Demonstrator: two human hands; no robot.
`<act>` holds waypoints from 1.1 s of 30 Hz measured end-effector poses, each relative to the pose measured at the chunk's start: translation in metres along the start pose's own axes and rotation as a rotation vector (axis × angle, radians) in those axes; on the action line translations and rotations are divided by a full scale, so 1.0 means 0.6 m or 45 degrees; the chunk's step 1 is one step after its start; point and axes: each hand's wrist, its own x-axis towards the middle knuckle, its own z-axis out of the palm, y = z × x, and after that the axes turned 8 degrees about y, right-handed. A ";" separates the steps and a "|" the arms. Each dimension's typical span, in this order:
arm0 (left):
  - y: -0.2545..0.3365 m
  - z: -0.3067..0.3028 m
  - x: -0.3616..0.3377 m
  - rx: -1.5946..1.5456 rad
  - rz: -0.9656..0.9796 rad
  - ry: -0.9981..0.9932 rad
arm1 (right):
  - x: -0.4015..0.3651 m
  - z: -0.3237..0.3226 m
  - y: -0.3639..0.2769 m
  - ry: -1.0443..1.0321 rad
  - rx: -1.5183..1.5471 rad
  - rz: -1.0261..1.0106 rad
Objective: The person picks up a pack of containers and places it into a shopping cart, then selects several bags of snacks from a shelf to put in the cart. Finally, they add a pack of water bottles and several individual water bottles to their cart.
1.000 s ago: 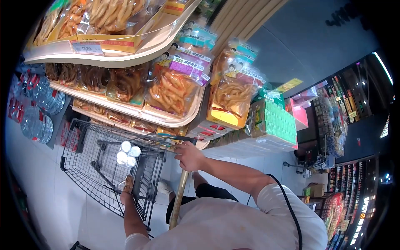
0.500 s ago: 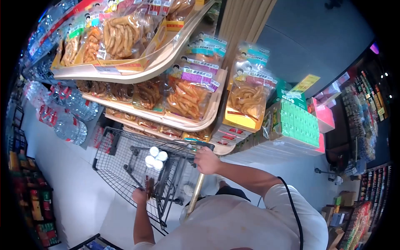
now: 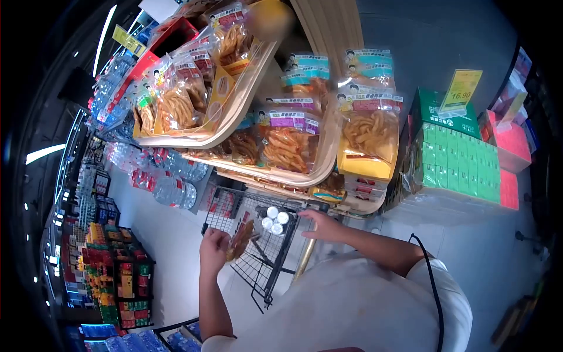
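Observation:
My left hand (image 3: 214,251) is closed on a clear snack packet (image 3: 240,240) with brown food inside, seen nearly edge-on above the shopping cart. At the cart's handle end, my right hand (image 3: 322,226) is open, its thumb and fingers apart. Whether it still touches the handle is hard to tell. Inside the wire shopping cart (image 3: 252,265) stands a cluster of several white-topped containers (image 3: 274,220).
Tiered wooden shelves (image 3: 328,167) with several bagged snacks (image 3: 287,148) rise just beyond the cart. Green boxes (image 3: 457,155) are stacked at the right, under a yellow price sign (image 3: 461,91). Large water bottles (image 3: 174,192) stand on the floor at the left, near a stocked rack (image 3: 126,276).
My left hand has lifted the snack packet up, toward the shelves. My right hand has loosened from the cart handle and opened. The view has shifted, showing more of the left aisle.

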 end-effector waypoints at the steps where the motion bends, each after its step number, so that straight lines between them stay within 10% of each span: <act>1: 0.033 -0.010 0.018 -0.092 0.069 -0.077 | -0.011 -0.014 -0.013 0.050 -0.014 -0.076; 8: 0.273 -0.016 0.129 -0.546 0.347 -0.430 | -0.042 -0.151 -0.112 0.440 -0.304 -0.482; 15: 0.428 0.057 0.157 -0.610 0.565 -0.337 | -0.077 -0.289 -0.108 0.618 -0.038 -0.294; 26: 0.529 0.129 0.160 -0.476 0.877 -0.169 | -0.116 -0.351 -0.135 0.352 -0.126 -0.348; 33: 0.518 0.174 0.198 -0.558 0.994 0.235 | -0.070 -0.334 -0.113 0.790 0.178 -0.157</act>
